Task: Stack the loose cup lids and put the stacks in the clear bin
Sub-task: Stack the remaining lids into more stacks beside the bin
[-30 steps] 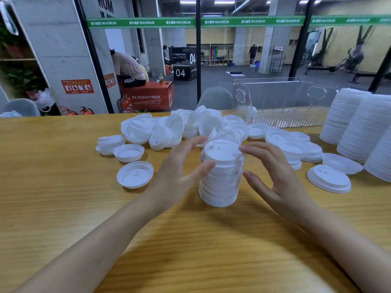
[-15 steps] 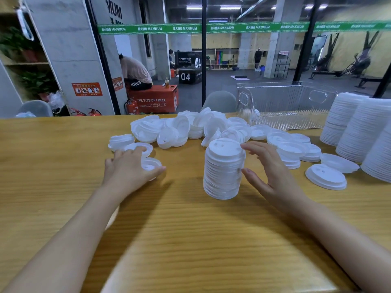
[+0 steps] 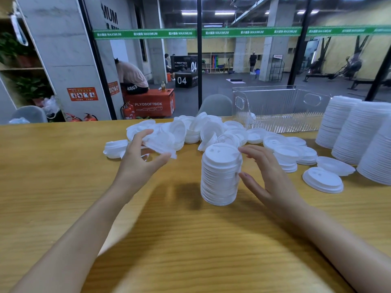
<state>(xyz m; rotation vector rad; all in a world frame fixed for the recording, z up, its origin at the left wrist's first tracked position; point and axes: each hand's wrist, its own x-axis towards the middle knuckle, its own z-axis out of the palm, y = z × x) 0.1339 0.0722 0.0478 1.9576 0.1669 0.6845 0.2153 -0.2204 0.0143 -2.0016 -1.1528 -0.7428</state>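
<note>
- On the near worktop [image 3: 63, 197], front and centre: one stack in progress [image 3: 221, 176], upright, neatly nested, standing apart from the other lids.
- Just right of it: right hand [image 3: 268, 178], fingers [image 3: 254, 151] straight and spread apart, cupped about the stack's side and top rim. I cannot tell whether they touch it or sit just beside it. The hand holds nothing.
- Left of the stack, raised off the wood: left hand [image 3: 139, 157], fingers [image 3: 143, 133] and thumb clamped on a lid [image 3: 160, 142]. It is blurred, so it may be one lid or a couple nested. Judged to be the next item for the stack.
- Middle distance, across the worktop: loose lids [image 3: 201, 130] in a heap, some tipped on edge, some upturned, none sorted. There are a good many, and they look like the bulk of the stacking left to do.
- Right of the heap: short stacks [image 3: 287, 157], a few lids each, with single lids lying flat near them. Part done.
- Far right edge: tall stacks [image 3: 359, 132], three in view, close together. They look finished but stand on the worktop, not in the bin.
- Far side, behind the heap: clear bin [image 3: 279, 108], open-topped. No stack shows inside it. A white shape at its left end may be a lid, but I cannot tell whether it is inside or outside.
- Tally, by judgement: stacking well under way but unfinished; binning apparently not yet begun.
</note>
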